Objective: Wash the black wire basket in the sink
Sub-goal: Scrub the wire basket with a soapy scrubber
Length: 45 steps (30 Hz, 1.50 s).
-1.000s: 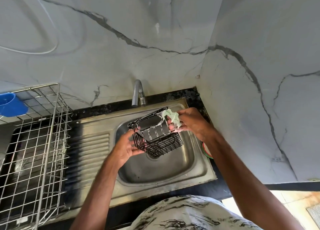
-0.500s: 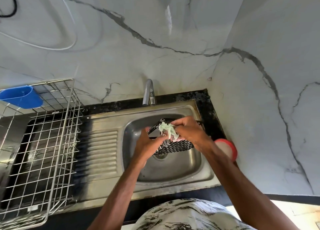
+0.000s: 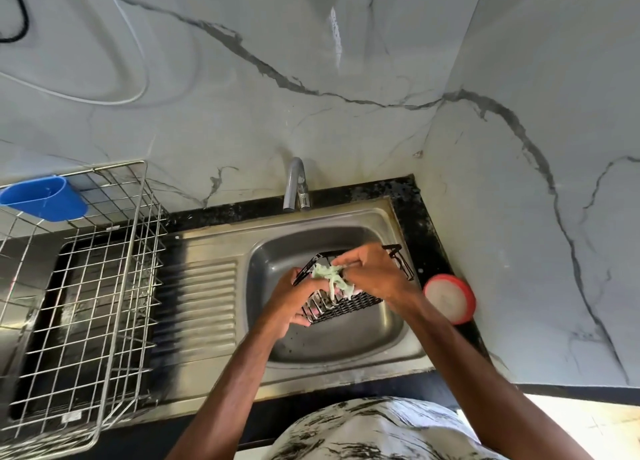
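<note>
Head view looked down on a stainless-steel sink point(image 3: 329, 352) set in a black countertop point(image 3: 420, 224) in a corner of marble-patterned wall point(image 3: 346, 113). The black wire basket point(image 3: 349, 305) was held tilted above the sink bowl, clear of its floor, between the two hands.

The left hand point(image 3: 294, 303) gripped the basket's near-left corner, fingers curled round the wire frame from below and the thumb on top. The right hand point(image 3: 377, 279) came over the basket from the right, its fingers bent and bunched round a pale green scrubbing pad point(image 3: 332, 281), which it pressed against the upper wires of the basket. Part of the pad hung loose in a ragged strip between the two hands. A black hook of the basket point(image 3: 398, 255) stuck out beyond the right wrist, toward the sink's right rim.

A curved metal tap point(image 3: 296, 185) stood at the back edge, behind the bowl. A round red-rimmed tub point(image 3: 450, 300) sat on the countertop just right of the sink, against the wall. The ribbed drainboard point(image 3: 204, 303) lay left of the bowl, and beside it stood a silver wire dish rack point(image 3: 104, 286) with a blue plastic holder point(image 3: 45, 198) hooked on its far rim. A white cord point(image 3: 138, 57) and a black cord point(image 3: 21, 19) looped across the wall above. A black-and-white patterned shirt point(image 3: 374, 428) filled the bottom edge.
</note>
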Tool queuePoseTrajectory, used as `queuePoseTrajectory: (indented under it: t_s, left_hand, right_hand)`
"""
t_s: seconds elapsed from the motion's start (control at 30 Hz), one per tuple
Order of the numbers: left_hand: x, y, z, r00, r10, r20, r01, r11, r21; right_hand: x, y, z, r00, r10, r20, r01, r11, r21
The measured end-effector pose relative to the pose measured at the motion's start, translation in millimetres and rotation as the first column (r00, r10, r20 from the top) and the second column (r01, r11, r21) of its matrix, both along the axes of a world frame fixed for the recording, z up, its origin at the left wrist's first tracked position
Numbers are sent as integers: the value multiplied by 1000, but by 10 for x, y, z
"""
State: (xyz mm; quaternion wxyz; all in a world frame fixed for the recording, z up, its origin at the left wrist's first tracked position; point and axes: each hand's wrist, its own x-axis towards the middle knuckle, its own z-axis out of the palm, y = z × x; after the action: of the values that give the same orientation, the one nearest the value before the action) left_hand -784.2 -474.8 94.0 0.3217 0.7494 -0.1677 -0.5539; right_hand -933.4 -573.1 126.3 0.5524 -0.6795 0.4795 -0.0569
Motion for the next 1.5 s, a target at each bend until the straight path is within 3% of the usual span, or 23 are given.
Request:
queuePoseTrajectory:
  t_s: [0.27,0.37,0.47,0.53,0.7,0.83,0.93,1.17,1.33,1.5]
  left_hand:
    - [-63,-79,5,988,105,115,-102,994,-31]
    - [-46,-60,-14,989,84,124,-82,996,-21]
    - [-40,-13,-54,993,82,82,-80,996,-27]
    - [-56,-2,-79,994,80,69,-78,996,-39]
    - [-87,-19,-45,991,127,30,-125,990,-66]
    - [-89,-40,-24,981,192,31,-189,978,-89]
    - [-70,-52,-16,975,218,46,-212,972,-101]
    - [-130,8,-2,971,234,48,-228,968,-103]
    - [-129,87,-5,978,207,36,-201,972,-124]
    - [-15,177,24,985,170,40,-161,973,-163]
  right_hand:
    - [-23,-73,43,998,66,7,-65,993,-100]
    - [-79,-172,130,998,39,52,-24,966,-259]
    - [-116,-295,117,995,-84,60,102,853,-512]
    - [-87,-331,4,993,-114,21,104,802,-588]
    - [103,-127,-165,1000,4,-28,-22,743,-669]
    - [236,39,-208,1000,24,-16,-29,688,-725]
    - [284,165,-202,997,70,-17,-63,728,-683]
    - [293,286,-164,986,40,162,91,684,-724]
    - [252,412,-202,980,162,119,-6,614,-789]
    - [121,172,-239,984,80,158,86,563,-822]
